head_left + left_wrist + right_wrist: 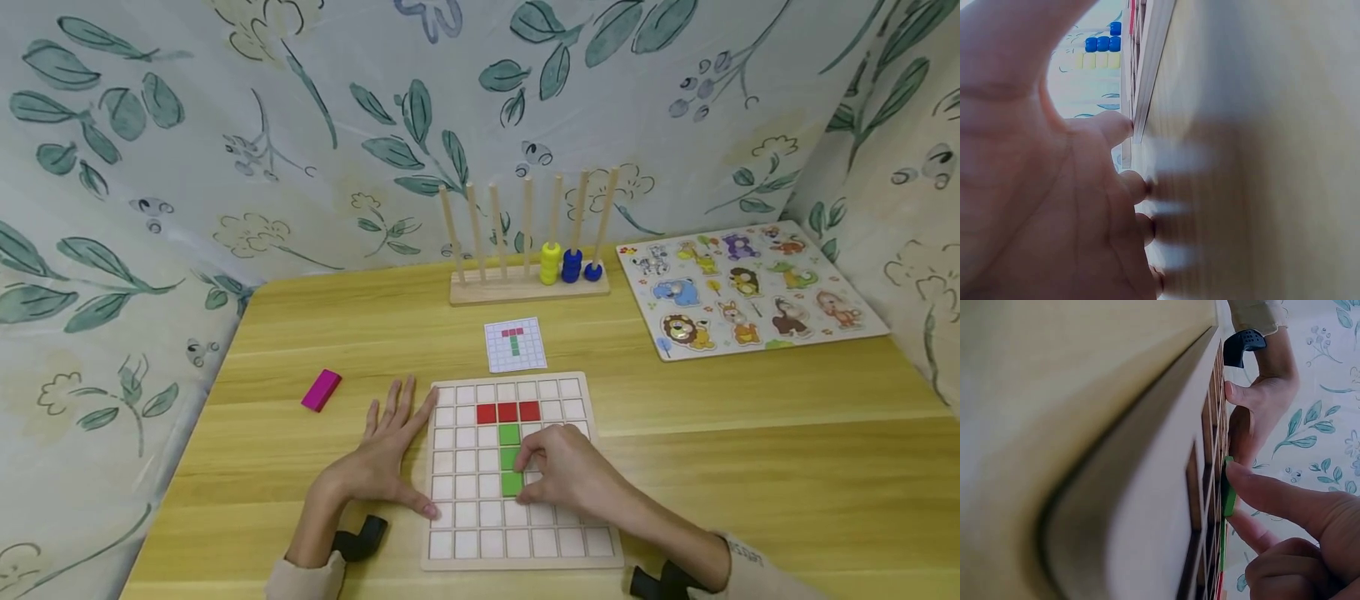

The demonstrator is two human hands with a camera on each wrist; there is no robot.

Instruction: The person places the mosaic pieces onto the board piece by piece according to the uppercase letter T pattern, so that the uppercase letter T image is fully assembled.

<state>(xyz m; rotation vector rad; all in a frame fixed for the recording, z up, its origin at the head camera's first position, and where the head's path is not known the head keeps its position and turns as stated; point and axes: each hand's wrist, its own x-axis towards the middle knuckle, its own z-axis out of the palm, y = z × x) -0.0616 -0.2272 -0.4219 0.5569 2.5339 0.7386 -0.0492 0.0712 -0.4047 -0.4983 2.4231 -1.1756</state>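
Observation:
A wooden grid board (429, 467) with white squares lies on the table. Three red tiles (507, 412) sit in a row near its top, with green tiles (509, 434) in a column below the middle one. My right hand (573, 475) pinches the lowest green tile (1229, 494) between thumb and finger; in the right wrist view it stands slightly proud of the grid. Fingers spread, my left hand (378, 462) rests along the board's left side. Its thumb lies on the board's edge and its index fingertip touches near the top left corner. Behind the board lies a pattern card (497, 354) showing a red and green T.
A magenta block (321, 390) lies left of the board. At the back stands a peg rack (487, 292) with yellow rings (551, 263) and blue rings (572, 266). An animal puzzle board (720, 304) lies at the back right, by the patterned cloth wall.

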